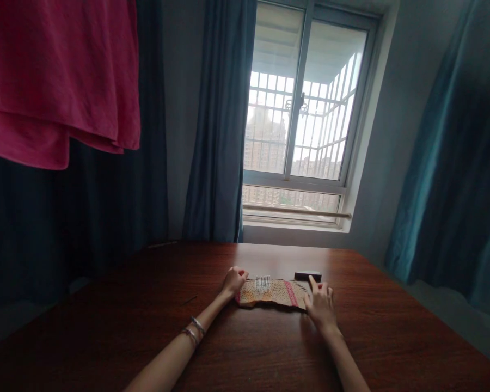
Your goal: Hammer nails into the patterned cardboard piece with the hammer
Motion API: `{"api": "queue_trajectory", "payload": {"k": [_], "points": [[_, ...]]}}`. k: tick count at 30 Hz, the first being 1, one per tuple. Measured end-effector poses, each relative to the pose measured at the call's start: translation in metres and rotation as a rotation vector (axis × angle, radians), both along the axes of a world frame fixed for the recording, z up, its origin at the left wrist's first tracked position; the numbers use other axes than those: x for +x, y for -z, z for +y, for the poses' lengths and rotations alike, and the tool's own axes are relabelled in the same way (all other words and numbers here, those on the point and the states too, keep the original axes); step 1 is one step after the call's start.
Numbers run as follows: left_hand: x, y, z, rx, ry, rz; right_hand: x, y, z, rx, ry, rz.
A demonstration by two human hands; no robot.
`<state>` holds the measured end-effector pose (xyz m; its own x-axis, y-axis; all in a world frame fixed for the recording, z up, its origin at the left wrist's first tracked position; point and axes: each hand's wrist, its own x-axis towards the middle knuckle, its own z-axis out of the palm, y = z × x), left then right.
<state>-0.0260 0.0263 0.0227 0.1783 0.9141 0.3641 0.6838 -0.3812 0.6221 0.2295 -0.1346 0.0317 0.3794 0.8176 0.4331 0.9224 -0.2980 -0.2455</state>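
A torn strip of brown cardboard point(275, 295) lies on the table, dotted with dark marks and crossed by a pink band. Several thin dark sticks point(263, 281) stand upright in its left part. At the strip's left end is my left hand point(234, 282), its fingers pinched together; what they hold, if anything, is too small to make out. My right hand point(322, 306) rests at the strip's right end with fingers apart, the thumb by the cardboard edge. Its index fingertip reaches the side of a narrow black box point(307, 276) behind the strip.
The brown wooden table point(265, 348) extends all round. One thin dark stick point(190, 299) lies left of my left forearm. Behind the table are a barred window point(298, 109) and blue curtains point(220, 136). A red cloth point(65, 76) hangs at upper left.
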Motion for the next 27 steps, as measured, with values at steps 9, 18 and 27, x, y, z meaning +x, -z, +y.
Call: {"api": "queue_trajectory", "payload": {"k": [9, 18, 27], "points": [[-0.022, -0.037, 0.005, 0.037, 0.034, 0.123, -0.052, 0.011, 0.009, -0.050, -0.435, 0.009], [-0.123, -0.049, -0.036, 0.011, -0.037, 0.810, -0.054, 0.024, 0.013, -0.069, -0.459, 0.072], [-0.155, -0.035, -0.058, -0.068, -0.036, 0.991, -0.055, 0.021, 0.009, -0.022, -0.458, 0.076]]}}
